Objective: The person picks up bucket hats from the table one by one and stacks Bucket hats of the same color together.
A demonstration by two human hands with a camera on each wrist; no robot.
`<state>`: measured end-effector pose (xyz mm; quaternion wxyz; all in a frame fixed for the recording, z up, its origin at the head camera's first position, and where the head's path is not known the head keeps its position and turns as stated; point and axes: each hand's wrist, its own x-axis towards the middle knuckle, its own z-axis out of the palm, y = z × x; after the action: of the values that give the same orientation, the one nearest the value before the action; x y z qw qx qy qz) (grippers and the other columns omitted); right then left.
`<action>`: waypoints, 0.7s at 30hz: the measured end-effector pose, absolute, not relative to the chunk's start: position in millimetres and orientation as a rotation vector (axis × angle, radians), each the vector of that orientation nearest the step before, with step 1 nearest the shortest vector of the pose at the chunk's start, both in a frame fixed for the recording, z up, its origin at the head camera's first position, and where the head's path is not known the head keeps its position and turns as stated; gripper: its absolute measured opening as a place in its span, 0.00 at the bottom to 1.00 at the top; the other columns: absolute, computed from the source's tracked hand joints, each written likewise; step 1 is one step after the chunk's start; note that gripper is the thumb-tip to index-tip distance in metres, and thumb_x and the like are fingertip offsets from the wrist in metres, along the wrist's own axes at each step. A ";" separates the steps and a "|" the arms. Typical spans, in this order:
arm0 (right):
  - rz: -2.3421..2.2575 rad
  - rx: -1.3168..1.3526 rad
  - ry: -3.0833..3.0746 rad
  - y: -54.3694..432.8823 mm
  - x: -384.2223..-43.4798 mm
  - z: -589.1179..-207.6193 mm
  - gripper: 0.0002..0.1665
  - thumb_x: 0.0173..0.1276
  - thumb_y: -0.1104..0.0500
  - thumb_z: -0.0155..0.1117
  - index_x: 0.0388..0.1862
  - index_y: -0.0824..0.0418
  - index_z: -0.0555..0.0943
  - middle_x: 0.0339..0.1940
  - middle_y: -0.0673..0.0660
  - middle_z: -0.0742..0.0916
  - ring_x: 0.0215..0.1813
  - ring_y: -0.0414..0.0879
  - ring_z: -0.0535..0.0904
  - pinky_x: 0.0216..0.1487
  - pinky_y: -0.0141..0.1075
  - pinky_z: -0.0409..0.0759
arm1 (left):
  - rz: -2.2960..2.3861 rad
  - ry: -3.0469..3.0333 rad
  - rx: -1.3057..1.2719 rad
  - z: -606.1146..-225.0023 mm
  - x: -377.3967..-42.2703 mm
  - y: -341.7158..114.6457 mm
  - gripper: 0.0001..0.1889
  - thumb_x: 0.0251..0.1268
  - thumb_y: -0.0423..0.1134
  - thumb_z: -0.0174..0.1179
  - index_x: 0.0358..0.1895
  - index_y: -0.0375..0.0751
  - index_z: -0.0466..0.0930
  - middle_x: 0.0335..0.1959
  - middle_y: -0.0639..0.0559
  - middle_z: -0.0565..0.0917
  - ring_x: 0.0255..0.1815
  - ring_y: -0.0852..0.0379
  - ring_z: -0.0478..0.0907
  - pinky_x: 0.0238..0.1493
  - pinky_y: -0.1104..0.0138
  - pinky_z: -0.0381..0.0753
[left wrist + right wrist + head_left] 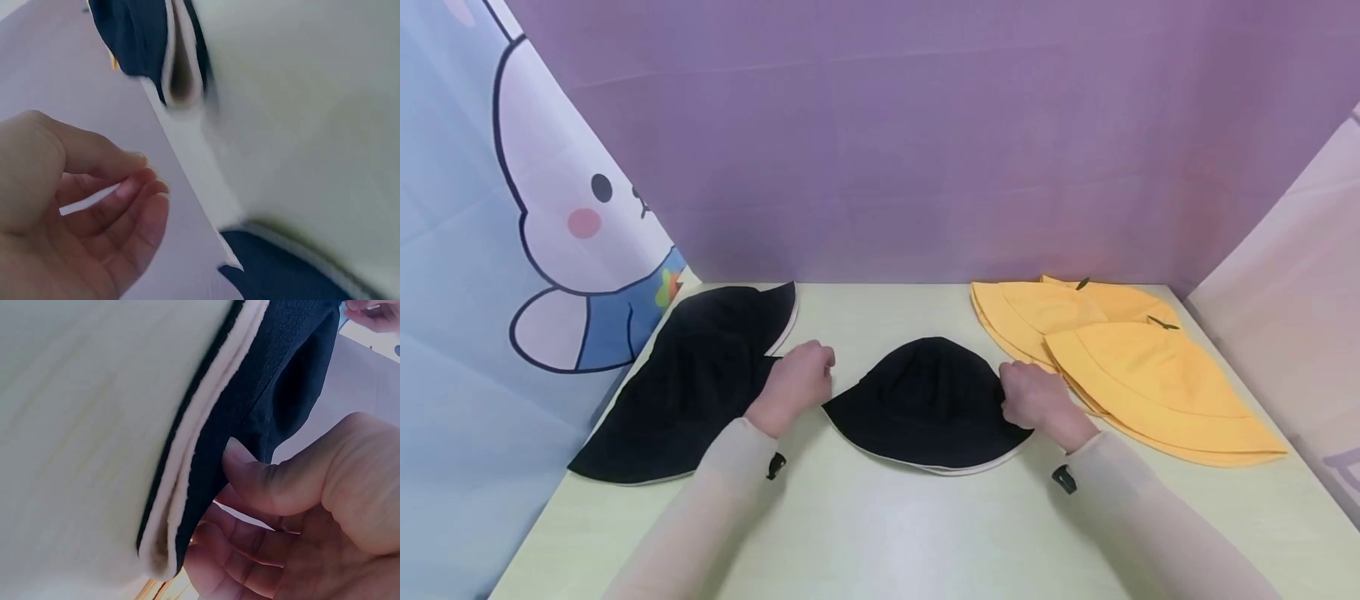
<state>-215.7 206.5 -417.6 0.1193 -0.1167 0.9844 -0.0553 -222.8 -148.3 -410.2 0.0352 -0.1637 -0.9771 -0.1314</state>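
Note:
A black bucket hat [928, 408], folded flat with a pale lining at its brim edge, lies mid-table in the head view. My right hand [1036, 393] pinches its right side; in the right wrist view the thumb [275, 484] lies on the black cloth, with the other fingers partly behind it. My left hand [800, 379] is apart from this hat, between it and the black hats [688, 383] on the left. Nothing is held there: the left wrist view has the thumb [100, 150] close to loosely curled fingertips.
Several yellow hats [1157, 387] with small green leaf stems overlap at the right of the pale table [895, 542]. A purple cloth [880, 150] hangs along the back edge. Printed cloth [460, 333] stands on the left, a pale one [1292, 292] on the right.

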 end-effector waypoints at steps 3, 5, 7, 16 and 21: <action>-0.168 -0.342 2.879 207.1 -216.2 -418.1 0.08 0.61 0.66 0.66 0.38 0.63 0.77 0.32 0.56 0.80 0.32 0.52 0.75 0.29 0.45 0.74 | -0.326 -2.964 -0.491 -411.5 -235.3 -161.9 0.11 0.57 0.26 0.56 0.40 0.35 0.85 0.37 0.42 0.81 0.42 0.41 0.80 0.40 0.49 0.82; -0.169 -0.340 2.881 207.8 -216.2 -419.1 0.08 0.61 0.66 0.66 0.39 0.63 0.77 0.32 0.56 0.80 0.32 0.52 0.75 0.29 0.45 0.74 | -0.271 -2.946 -0.471 -413.2 -242.4 -170.9 0.10 0.57 0.26 0.57 0.39 0.34 0.85 0.37 0.40 0.81 0.42 0.38 0.79 0.41 0.48 0.81; -0.169 -0.335 2.882 208.0 -216.4 -419.7 0.08 0.61 0.66 0.66 0.39 0.63 0.77 0.33 0.56 0.80 0.32 0.52 0.75 0.29 0.45 0.74 | -0.224 -2.956 -0.433 -415.2 -247.9 -179.0 0.08 0.56 0.26 0.58 0.37 0.33 0.85 0.37 0.39 0.81 0.41 0.37 0.77 0.41 0.47 0.79; -0.234 -0.335 2.881 208.6 -215.2 -420.6 0.08 0.61 0.65 0.67 0.37 0.62 0.77 0.29 0.55 0.78 0.31 0.52 0.74 0.29 0.43 0.72 | -0.141 -3.122 -0.373 -422.8 -257.5 -202.1 0.06 0.56 0.26 0.60 0.36 0.33 0.83 0.36 0.39 0.81 0.40 0.38 0.76 0.43 0.47 0.79; -0.244 -0.334 2.900 209.5 -214.8 -422.1 0.07 0.61 0.66 0.66 0.36 0.62 0.76 0.29 0.54 0.78 0.31 0.51 0.74 0.28 0.43 0.72 | -0.193 -3.104 -0.406 -427.2 -259.1 -206.4 0.10 0.57 0.26 0.62 0.43 0.32 0.83 0.41 0.39 0.82 0.43 0.38 0.77 0.46 0.46 0.79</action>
<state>-214.8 209.5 -422.1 0.1059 -0.1135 0.9844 -0.0828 -259.1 -206.4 -427.2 0.0027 -0.1294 -0.9897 -0.0616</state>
